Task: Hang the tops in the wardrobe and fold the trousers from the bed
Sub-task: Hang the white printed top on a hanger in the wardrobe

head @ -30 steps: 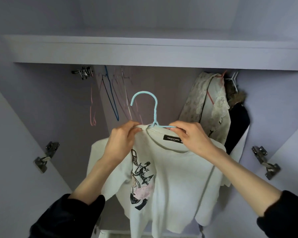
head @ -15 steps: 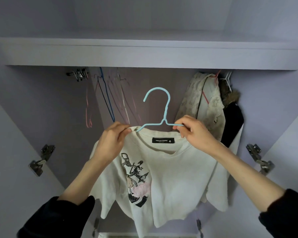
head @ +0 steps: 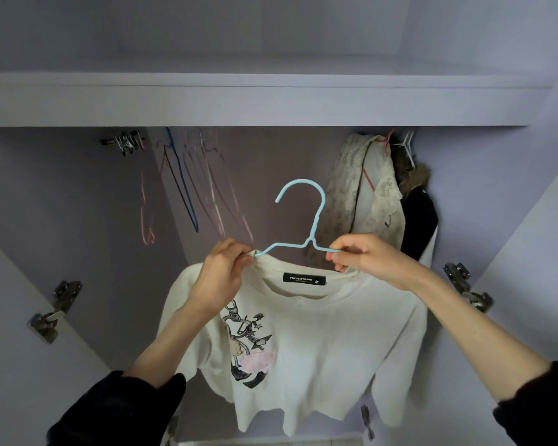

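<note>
White tee (head: 319,333) is held up on a light-blue hanger (head: 303,220), pinched at the collar by the left hand (head: 221,272) and right hand (head: 368,257), just below the wardrobe shelf (head: 255,104).

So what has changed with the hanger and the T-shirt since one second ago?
The light blue hanger has risen out of the white T-shirt collar, and its shoulder bars now show. The left hand and right hand keep pinching it at the collar. The hook is not yet on the rail.
</note>
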A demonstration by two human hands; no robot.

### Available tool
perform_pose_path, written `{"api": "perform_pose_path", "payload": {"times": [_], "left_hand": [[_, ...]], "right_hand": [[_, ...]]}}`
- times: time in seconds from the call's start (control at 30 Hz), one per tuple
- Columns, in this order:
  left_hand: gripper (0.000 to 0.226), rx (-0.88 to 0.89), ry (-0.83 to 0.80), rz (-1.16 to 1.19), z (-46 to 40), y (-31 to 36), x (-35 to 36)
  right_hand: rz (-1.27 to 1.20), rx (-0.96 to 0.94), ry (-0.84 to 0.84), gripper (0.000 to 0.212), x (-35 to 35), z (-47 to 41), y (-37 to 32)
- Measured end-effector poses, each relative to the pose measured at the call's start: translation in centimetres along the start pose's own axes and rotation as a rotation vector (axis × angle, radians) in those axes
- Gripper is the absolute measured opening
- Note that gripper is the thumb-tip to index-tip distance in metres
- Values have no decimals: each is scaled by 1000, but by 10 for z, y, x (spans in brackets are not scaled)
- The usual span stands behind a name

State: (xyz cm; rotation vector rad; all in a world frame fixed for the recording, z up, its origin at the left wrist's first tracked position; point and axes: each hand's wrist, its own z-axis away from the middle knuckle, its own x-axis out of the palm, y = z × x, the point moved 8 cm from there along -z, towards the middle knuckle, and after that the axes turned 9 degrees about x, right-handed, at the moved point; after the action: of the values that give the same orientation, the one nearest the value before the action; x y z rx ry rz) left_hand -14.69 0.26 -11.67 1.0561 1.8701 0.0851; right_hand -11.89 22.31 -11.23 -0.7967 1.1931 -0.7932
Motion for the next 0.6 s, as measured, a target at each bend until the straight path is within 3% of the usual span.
{"api": "perform_pose_path", "payload": {"times": [0.1, 0.27, 0.37, 0.47, 0.53, 0.6], "left_hand": [[10, 36, -59, 27, -5, 9, 19], [12, 43, -177, 77, -2, 13, 55], [15, 12, -212, 61, -3, 13, 72], [25, 61, -219, -9, -12, 25, 78], [32, 172, -145, -42, -24, 42, 65], [39, 303, -19, -112, -39, 64, 43]], "right_hand": [[12, 17, -109, 16, 3, 5, 0], [-242, 268, -328, 28, 11, 14, 26], [-298, 328, -259, 33, 8, 12, 46], [-378, 376, -73, 36, -8, 4, 66], [-512, 418, 11, 33, -20, -2, 78], [-730, 435, -15, 26, -24, -7, 82]]}}
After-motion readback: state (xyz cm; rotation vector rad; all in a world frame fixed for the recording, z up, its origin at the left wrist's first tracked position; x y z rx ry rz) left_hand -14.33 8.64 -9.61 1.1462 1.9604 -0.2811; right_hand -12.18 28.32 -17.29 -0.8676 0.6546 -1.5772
